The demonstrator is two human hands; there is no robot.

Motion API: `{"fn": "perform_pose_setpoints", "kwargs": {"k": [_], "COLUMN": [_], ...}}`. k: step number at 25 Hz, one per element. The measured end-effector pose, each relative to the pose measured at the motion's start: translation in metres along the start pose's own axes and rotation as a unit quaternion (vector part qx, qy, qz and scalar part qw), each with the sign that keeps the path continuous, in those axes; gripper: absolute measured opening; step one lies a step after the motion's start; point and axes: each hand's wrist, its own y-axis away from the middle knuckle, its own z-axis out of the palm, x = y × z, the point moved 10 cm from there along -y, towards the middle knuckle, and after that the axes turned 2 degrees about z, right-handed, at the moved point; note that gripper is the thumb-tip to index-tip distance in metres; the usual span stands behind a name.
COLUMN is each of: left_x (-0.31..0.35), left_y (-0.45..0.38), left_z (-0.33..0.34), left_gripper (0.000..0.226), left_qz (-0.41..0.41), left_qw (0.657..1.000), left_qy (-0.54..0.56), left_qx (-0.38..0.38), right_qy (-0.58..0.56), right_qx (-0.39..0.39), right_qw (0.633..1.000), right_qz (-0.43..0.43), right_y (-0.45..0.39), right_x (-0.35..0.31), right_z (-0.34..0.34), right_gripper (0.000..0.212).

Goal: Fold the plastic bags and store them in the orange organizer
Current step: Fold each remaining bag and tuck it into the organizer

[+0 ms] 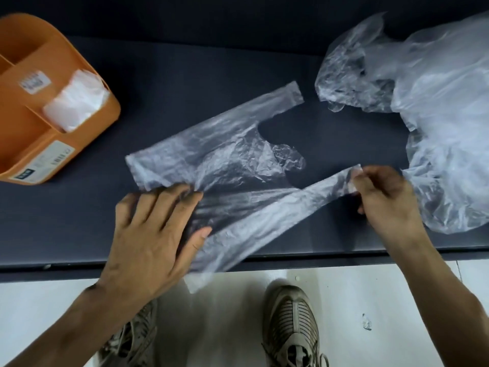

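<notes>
A clear plastic bag (219, 154) lies spread flat across the middle of the dark table, its two handles pointing right and one corner hanging over the front edge. My left hand (156, 231) presses flat on the bag's near lower part, fingers spread. My right hand (383, 200) pinches the end of the near handle between thumb and fingers. The orange organizer (87, 75) stands at the far left, with folded clear bags (75, 100) standing in one of its compartments.
A heap of crumpled clear bags (428, 107) fills the right end of the dark table (79, 221). The table's front edge runs below my hands. Below it are white floor tiles and my two shoes (291, 324).
</notes>
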Motion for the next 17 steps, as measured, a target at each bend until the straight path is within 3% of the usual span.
{"fn": "perform_pose_setpoints", "kwargs": {"k": [2,4,7,9,13,15,17], "left_x": [-0.007,-0.019,-0.034,-0.038,-0.029,-0.024,-0.022], "left_y": [-0.009,-0.024,-0.033,-0.033,-0.023,-0.015,-0.004], "left_z": [-0.013,-0.004,0.018,0.015,-0.001,0.006,0.015], "left_gripper": [0.044,0.042,0.054,0.055,0.047,0.046,0.046], "left_qz": [0.0,0.002,-0.002,-0.015,0.02,0.069,0.106], "left_qw": [1.0,0.999,0.998,0.997,1.0,0.996,0.987], "left_qy": [0.016,0.032,-0.011,-0.039,0.007,0.06,0.106], "left_qx": [0.026,-0.007,-0.066,-0.06,-0.006,-0.022,-0.052], "right_qy": [0.051,0.072,0.115,0.187,0.218,0.187,0.178], "right_qx": [0.101,0.141,0.048,-0.02,-0.012,-0.009,-0.057], "right_qw": [0.99,0.966,0.94,0.916,0.896,0.9,0.882], "right_qz": [-0.085,-0.206,-0.318,-0.355,-0.387,-0.395,-0.433], "right_y": [0.012,0.044,0.102,0.127,0.109,0.097,0.103], "right_x": [-0.026,-0.061,-0.083,-0.078,-0.076,-0.078,-0.077], "right_z": [-0.016,-0.014,0.041,0.084,0.09,0.078,0.082], "right_gripper": [0.019,0.017,0.016,0.025,0.031,0.031,0.031]}}
